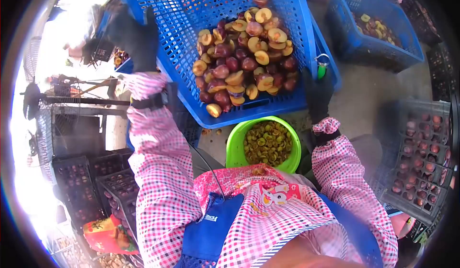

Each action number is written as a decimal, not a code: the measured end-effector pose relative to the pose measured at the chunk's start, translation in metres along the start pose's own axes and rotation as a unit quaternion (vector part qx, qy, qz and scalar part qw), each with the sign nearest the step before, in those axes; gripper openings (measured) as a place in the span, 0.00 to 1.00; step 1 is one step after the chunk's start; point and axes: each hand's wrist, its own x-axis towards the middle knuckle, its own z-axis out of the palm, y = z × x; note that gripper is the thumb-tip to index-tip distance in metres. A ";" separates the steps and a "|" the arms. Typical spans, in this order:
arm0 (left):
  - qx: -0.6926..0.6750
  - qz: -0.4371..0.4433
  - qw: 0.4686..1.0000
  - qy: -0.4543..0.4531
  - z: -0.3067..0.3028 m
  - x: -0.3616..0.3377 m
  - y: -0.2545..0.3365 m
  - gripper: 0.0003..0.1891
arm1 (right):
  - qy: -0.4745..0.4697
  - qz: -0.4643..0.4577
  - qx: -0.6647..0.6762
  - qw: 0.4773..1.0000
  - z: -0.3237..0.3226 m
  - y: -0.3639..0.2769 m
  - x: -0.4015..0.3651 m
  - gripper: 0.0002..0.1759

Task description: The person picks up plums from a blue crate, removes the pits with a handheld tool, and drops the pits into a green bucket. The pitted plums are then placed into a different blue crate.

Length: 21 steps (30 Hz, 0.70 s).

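Note:
A tilted blue plastic crate (pixel 225 117) holds halved plums (pixel 239 52), cut faces yellow and skins dark red. My left hand (pixel 136 40), in a black glove, is at the crate's left rim and appears to grip it; its fingers are partly dark and blurred. Also gloved in black, my right hand (pixel 318 95) lies against the crate's right side. From it sticks up a pitting tool (pixel 322 67) with a green handle and a metal ring at its tip. Below the crate, a lime-green basin (pixel 235 146) holds many small brownish-green pieces, perhaps pits.
Another blue crate (pixel 378 52) with cut fruit stands at the upper right. Dark crates of whole plums (pixel 421 153) are at the right, and more black crates (pixel 74 186) stack at the lower left. A fan (pixel 33 100) stands at the left.

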 end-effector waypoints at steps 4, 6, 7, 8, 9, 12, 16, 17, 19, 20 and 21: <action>-0.341 -0.064 0.888 -0.302 -0.011 -0.092 0.098 0.22 | -0.034 0.028 -0.005 0.999 -0.005 -0.003 0.000 0.21; -0.380 0.036 0.854 -0.355 0.002 -0.129 0.137 0.21 | -0.034 0.015 0.027 0.999 -0.006 0.001 0.002 0.22; -0.389 0.076 0.827 -0.398 0.004 -0.140 0.150 0.21 | -0.039 0.001 0.057 0.998 -0.007 0.004 0.001 0.22; -0.391 0.077 0.826 -0.399 0.013 -0.151 0.156 0.21 | -0.038 0.003 0.056 0.998 -0.010 0.000 0.001 0.22; -0.408 0.140 0.796 -0.425 0.022 -0.159 0.160 0.21 | 0.008 -0.009 0.042 0.999 -0.012 -0.006 0.001 0.22; -0.402 0.206 0.752 -0.480 0.013 -0.164 0.163 0.22 | 0.069 -0.029 0.020 0.997 -0.030 -0.017 0.002 0.20; -0.363 0.143 0.788 -0.477 -0.007 -0.177 0.166 0.22 | -0.075 -0.026 0.123 0.989 -0.056 -0.035 -0.022 0.13; -0.401 0.091 0.796 -0.445 -0.009 -0.176 0.169 0.21 | -0.074 -0.028 0.125 0.989 -0.062 -0.039 -0.033 0.13; -0.493 -0.060 0.733 -0.465 -0.044 -0.165 0.170 0.20 | -0.193 -0.018 0.146 0.970 -0.069 -0.048 -0.053 0.12; -0.566 -0.214 0.640 -0.474 -0.072 -0.160 0.168 0.18 | -0.193 -0.015 0.148 0.970 -0.072 -0.051 -0.063 0.12; -0.618 -0.321 0.516 -0.500 -0.092 -0.165 0.162 0.18 | -0.234 -0.011 0.156 0.960 -0.074 -0.055 -0.073 0.12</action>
